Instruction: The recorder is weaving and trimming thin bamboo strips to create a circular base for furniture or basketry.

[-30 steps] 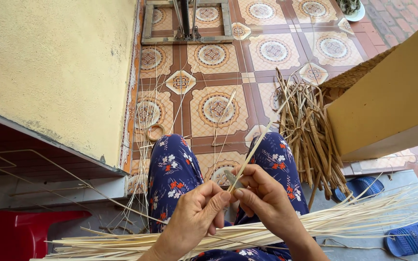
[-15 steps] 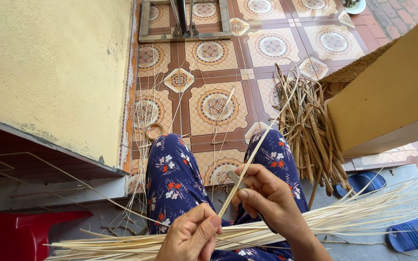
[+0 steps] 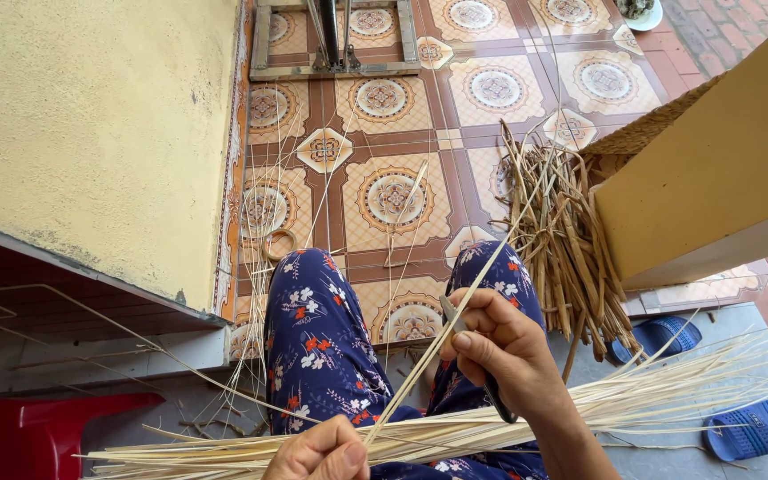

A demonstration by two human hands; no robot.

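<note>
Down at the bottom edge of the view, the left hand (image 3: 320,452) is curled shut, pinching the lower end of a thin pale bamboo strip (image 3: 482,271) that rises slantwise up and to the right, past the knees. Higher along it, the right hand (image 3: 501,348) is closed around the same strip, its fingers also gripping a small knife (image 3: 476,356) whose dark handle pokes out below the palm and whose blade lies against the strip. Both hands sit over the person's lap, clad in dark blue floral trousers (image 3: 322,342). Across the lap lies a long sheaf of split strips (image 3: 580,413), fanning out to the right. Beyond the right knee, a heap of coarser brown offcuts (image 3: 566,240) rests on the patterned tile floor (image 3: 384,102). Blue sandals (image 3: 748,427) lie at the lower right, and a red plastic stool (image 3: 33,436) at the lower left.
</note>
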